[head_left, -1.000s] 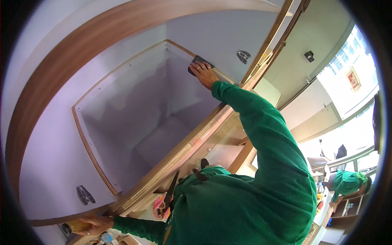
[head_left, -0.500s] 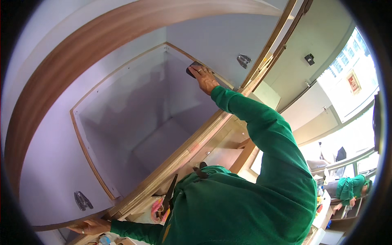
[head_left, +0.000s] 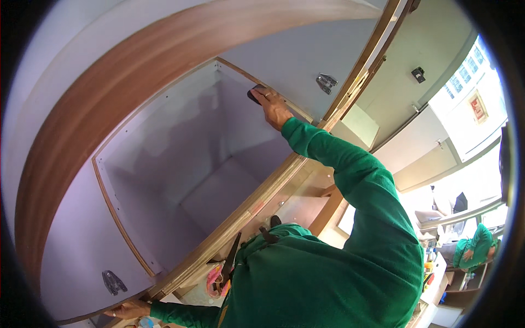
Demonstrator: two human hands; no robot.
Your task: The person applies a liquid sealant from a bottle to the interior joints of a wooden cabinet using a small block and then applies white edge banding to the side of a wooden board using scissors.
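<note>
My right hand (head_left: 276, 109) is closed over a small dark block (head_left: 255, 94). It presses the block against the thin wooden edging strip (head_left: 240, 72) at the far side of a pale lilac cabinet recess (head_left: 169, 164). Down at the lower left, my left hand (head_left: 133, 310) grips the cabinet's brown outer edge (head_left: 93, 316); its fingertips are partly hidden behind that edge. Metal hinge plates sit on the lilac side panels, the left one (head_left: 114, 281) not far from my left hand and the right one (head_left: 326, 83) beyond my right hand.
A broad curved brown edge (head_left: 93, 106) arches close across the upper left. A layered wooden rail (head_left: 240, 216) runs between my body and the recess. Pink material (head_left: 214, 280) and loose items lie below the rail. Another person in a green sleeve (head_left: 474, 249) stands at the far right.
The view has shifted slightly, and the brown edge covers more of the recess's upper-left border. My right hand stays on the strip with the block. The other person's arms have moved.
</note>
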